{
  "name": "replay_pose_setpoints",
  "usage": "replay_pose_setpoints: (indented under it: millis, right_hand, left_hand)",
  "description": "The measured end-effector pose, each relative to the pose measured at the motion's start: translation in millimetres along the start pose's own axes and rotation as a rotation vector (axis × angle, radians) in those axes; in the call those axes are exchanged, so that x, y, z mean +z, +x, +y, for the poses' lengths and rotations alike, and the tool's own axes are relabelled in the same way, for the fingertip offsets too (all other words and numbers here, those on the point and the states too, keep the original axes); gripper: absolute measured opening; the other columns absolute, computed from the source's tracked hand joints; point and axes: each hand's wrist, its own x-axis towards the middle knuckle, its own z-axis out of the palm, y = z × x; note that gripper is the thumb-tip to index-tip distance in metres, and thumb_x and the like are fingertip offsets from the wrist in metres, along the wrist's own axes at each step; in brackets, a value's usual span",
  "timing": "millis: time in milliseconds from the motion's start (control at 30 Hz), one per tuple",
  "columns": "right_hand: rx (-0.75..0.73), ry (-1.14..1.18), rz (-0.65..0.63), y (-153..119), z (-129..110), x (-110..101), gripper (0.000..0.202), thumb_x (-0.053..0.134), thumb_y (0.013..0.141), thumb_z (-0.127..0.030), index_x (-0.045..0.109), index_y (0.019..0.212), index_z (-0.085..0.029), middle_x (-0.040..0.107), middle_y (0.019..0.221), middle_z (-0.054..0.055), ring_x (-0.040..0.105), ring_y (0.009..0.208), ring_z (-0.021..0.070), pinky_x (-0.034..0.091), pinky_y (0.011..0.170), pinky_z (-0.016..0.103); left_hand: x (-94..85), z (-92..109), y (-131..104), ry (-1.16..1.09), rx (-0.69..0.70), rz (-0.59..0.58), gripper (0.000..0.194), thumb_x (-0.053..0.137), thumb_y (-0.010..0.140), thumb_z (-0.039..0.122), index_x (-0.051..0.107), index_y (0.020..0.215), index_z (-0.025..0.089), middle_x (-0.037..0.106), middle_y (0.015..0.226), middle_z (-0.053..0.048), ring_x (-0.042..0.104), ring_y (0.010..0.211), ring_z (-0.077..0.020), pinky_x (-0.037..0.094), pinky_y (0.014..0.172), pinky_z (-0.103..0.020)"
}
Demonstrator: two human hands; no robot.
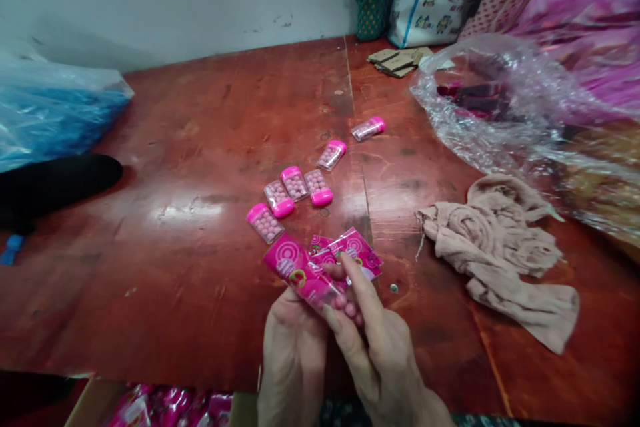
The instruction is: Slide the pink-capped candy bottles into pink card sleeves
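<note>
A pink printed packet [295, 267] lies slantwise between my two hands, with pink candy balls [347, 305] showing at its lower right end. My left hand [295, 340] supports the packet from below, its fingers mostly hidden behind it. My right hand [380, 340] pinches the candy end between thumb and fingers; whether the balls are inside the packet or in a container partly in it, I cannot tell. Just behind lie several flat pink packets [356, 247]. Several clear candy boxes [265, 222] with pink caps are scattered on the table beyond.
The red-brown wooden table [200, 127] meets a pale wall. A crumpled beige cloth [505, 247] and a clear plastic bag [450, 113] occupy the right. Cardboard pieces [400, 60] lie at the back. A blue-filled bag [60, 113] stands left; a carton of pink packets [170, 407] is below the front edge.
</note>
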Motion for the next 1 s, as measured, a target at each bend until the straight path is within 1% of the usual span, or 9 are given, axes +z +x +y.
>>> replay_pose_setpoints:
  millis: [67,133,200,300,400,533,633,800,1000]
  right_hand:
    - [0.032,0.003,-0.045,0.3,0.6,1.0,0.055,0.042,0.092,-0.025,0.022,0.141,-0.011,0.068,0.096,0.008,0.065,0.064,0.0133,0.055,0.061,0.019]
    - [0.127,0.027,-0.048,0.4,0.2,2.2,0.048,0.044,0.090,-0.028,0.033,0.133,-0.010,0.069,0.082,0.005,0.066,0.062,0.0140,0.054,0.058,0.019]
    - [0.219,0.088,-0.045,0.6,-1.0,3.7,0.025,0.046,0.089,-0.028,0.052,0.109,-0.015,0.067,0.070,0.001,0.064,0.057,0.0125,0.051,0.053,0.017]
    - [0.239,0.177,-0.064,0.4,-3.7,5.9,0.015,0.043,0.090,-0.024,0.050,0.078,-0.019,0.062,0.063,-0.002,0.061,0.051,0.0098,0.045,0.046,0.014]
    - [0.217,0.149,-0.005,-1.8,-6.7,6.8,0.015,0.040,0.090,-0.024,0.050,0.080,-0.019,0.060,0.061,-0.001,0.060,0.049,0.0100,0.043,0.045,0.015]
    - [0.125,-0.103,0.054,-5.8,-9.7,8.4,0.025,0.036,0.093,-0.032,0.053,0.084,-0.017,0.057,0.055,-0.001,0.054,0.039,0.0100,0.037,0.039,0.018]
    - [0.010,-0.198,0.048,-5.9,-9.2,12.2,0.035,0.028,0.096,-0.037,0.054,0.085,-0.017,0.061,0.060,0.002,0.059,0.045,0.0122,0.038,0.043,0.021]
    - [-0.054,-0.144,0.018,-1.7,-3.9,16.6,0.035,0.025,0.097,-0.035,0.051,0.085,-0.015,0.061,0.062,0.004,0.060,0.051,0.0143,0.040,0.045,0.021]
    - [0.039,-0.009,-0.110,1.5,2.2,13.8,0.028,0.030,0.095,-0.031,0.051,0.085,-0.016,0.060,0.066,0.003,0.057,0.052,0.0136,0.042,0.048,0.021]
  left_hand:
    - [-1.3,3.6,3.7,0.017,0.037,0.007,0.032,0.071,0.066,0.043,0.068,0.082,0.015,0.067,0.075,-0.006,0.063,0.067,-0.0186,0.054,0.069,-0.033]
    - [-1.6,4.0,6.2,0.002,0.096,0.047,0.024,0.072,0.066,0.034,0.068,0.080,0.014,0.067,0.078,-0.005,0.063,0.067,-0.0174,0.054,0.068,-0.031]
    - [-1.6,1.1,6.8,-0.049,0.135,0.064,0.024,0.073,0.065,0.033,0.068,0.081,0.016,0.067,0.081,-0.005,0.063,0.070,-0.0169,0.054,0.069,-0.030]
    - [-0.5,-6.8,3.9,-0.104,0.089,0.021,0.025,0.070,0.068,0.037,0.068,0.084,0.018,0.067,0.080,-0.005,0.063,0.069,-0.0164,0.053,0.070,-0.029]
    - [3.0,-14.1,-1.3,-0.123,0.031,-0.008,0.026,0.068,0.069,0.040,0.068,0.083,0.019,0.065,0.081,-0.005,0.061,0.065,-0.0148,0.053,0.070,-0.029]
    - [5.4,-14.6,-3.7,-0.126,0.030,-0.012,0.023,0.063,0.074,0.041,0.068,0.081,0.020,0.064,0.086,-0.004,0.057,0.059,-0.0106,0.052,0.070,-0.027]
    - [1.0,-7.9,0.0,-0.078,0.097,-0.043,0.026,0.060,0.075,0.044,0.068,0.082,0.020,0.064,0.093,-0.005,0.060,0.073,-0.0154,0.051,0.075,-0.029]
    - [-5.6,0.6,5.5,0.014,0.183,-0.134,0.030,0.063,0.071,0.047,0.067,0.077,0.018,0.061,0.082,-0.005,0.055,0.096,-0.0218,0.047,0.085,-0.032]
    - [-6.6,-1.6,2.7,-0.041,0.258,-0.047,0.022,0.063,0.073,0.042,0.065,0.077,0.020,0.057,0.084,-0.002,0.052,0.100,-0.0198,0.041,0.095,-0.033]
